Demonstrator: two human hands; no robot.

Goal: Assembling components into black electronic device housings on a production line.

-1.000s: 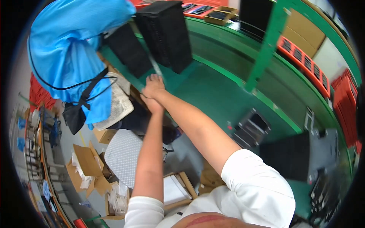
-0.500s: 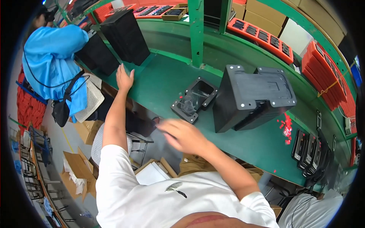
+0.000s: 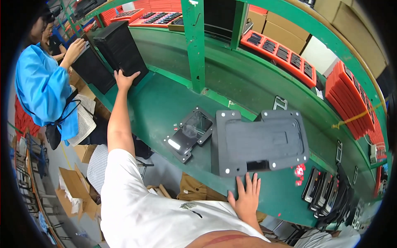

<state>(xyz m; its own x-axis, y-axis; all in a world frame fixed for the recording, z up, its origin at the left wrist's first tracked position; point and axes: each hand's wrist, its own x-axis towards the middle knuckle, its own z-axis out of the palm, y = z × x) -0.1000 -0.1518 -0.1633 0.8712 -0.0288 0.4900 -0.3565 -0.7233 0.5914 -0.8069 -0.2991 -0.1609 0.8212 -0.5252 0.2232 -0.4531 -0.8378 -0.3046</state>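
Observation:
My left hand (image 3: pixel 125 79) reaches to the far left with its fingers spread, against the lower part of a tall stack of black trays (image 3: pixel 120 47). My right hand (image 3: pixel 247 198) lies at the table's front edge, fingers stretched out, fingertips at the front base of a nearer stack of black trays (image 3: pixel 273 140); whether they touch it I cannot tell. Neither hand holds anything. Between the stacks rests a single black tray (image 3: pixel 188 154) with white dots at its corners. In it are a dark, glossy surface with a bright glare and crumpled clear film (image 3: pixel 191 129).
Small red bits (image 3: pixel 299 173) lie right of the near stack, beside a row of dark frames (image 3: pixel 320 192). A green post (image 3: pixel 194 45) rises behind the table (image 3: pixel 155 99). Orange trays (image 3: pixel 281 53) line the shelf. A person in blue (image 3: pixel 45 87) stands at the left by another black stack (image 3: pixel 92 66).
My left hand has moved from over the table to the far-left stack. My right hand has swung right to the table edge before the near stack. The view has shifted; the co-worker's hand is raised.

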